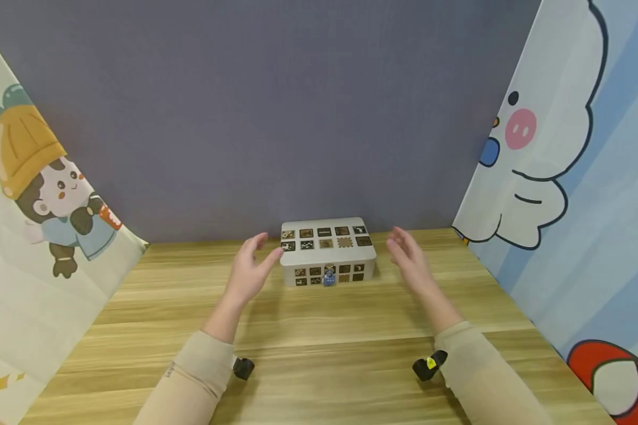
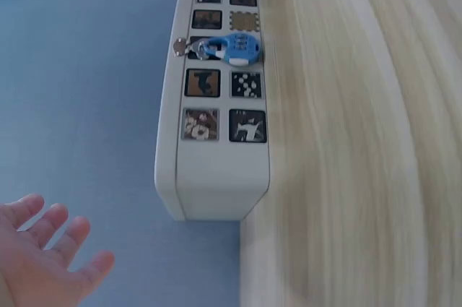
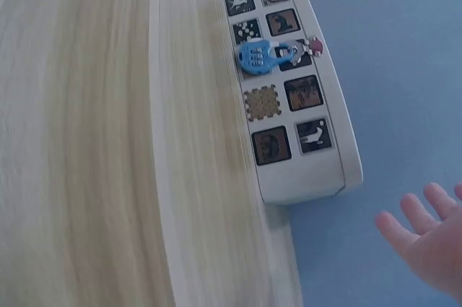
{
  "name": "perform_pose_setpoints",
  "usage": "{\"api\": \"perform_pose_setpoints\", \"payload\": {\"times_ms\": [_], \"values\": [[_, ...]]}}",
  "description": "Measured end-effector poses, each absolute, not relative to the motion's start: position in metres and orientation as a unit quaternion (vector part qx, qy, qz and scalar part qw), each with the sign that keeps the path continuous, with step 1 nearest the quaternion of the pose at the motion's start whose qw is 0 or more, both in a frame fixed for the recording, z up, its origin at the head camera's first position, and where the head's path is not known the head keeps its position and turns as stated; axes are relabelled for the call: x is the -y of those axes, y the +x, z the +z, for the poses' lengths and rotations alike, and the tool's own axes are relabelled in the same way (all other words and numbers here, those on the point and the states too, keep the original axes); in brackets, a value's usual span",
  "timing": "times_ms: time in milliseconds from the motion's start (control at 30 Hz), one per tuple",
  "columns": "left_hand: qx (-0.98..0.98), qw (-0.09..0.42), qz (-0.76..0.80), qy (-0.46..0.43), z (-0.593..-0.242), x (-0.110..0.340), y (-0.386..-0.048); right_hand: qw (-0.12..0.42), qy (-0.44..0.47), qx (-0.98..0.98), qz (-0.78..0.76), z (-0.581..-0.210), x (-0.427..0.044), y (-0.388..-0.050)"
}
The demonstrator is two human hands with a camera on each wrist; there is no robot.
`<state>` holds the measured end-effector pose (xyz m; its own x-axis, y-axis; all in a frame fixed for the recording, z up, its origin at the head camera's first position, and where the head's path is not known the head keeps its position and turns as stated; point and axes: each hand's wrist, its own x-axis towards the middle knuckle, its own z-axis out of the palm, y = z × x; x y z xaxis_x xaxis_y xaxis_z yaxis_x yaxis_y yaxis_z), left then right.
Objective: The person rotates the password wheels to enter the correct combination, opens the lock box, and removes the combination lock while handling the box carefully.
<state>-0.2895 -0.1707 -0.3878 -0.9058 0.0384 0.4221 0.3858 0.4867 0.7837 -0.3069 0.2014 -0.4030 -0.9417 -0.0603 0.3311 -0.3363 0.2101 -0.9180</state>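
A white lidded box (image 1: 326, 254) with small square pictures on its top and front stands at the back of the table. A blue combination padlock (image 2: 242, 48) hangs on a metal clasp (image 3: 297, 51) at the middle of the box's front. To the box's left is my left hand (image 1: 247, 271), its fingers loosely bent and holding nothing; in the head view the thumb tip comes close to the box's edge. My right hand (image 1: 412, 262) hovers off the right side, apart from the box, with relaxed fingers and nothing in them.
The wood-grain table (image 1: 329, 366) meets a dark grey wall panel (image 1: 298, 118) right behind the box. Cartoon-printed curtains flank it, one at the left (image 1: 32, 265) and one at the right (image 1: 553, 283). Black wrist cameras sit on both sleeves.
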Motion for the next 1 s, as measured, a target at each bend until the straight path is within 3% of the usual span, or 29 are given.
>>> {"api": "perform_pose_setpoints", "payload": {"times_ms": [1000], "values": [[0.798,0.158,-0.576,-0.081,-0.409,0.125,-0.287,0.030,0.058,0.713,0.698,-0.425,-0.170,-0.305]]}}
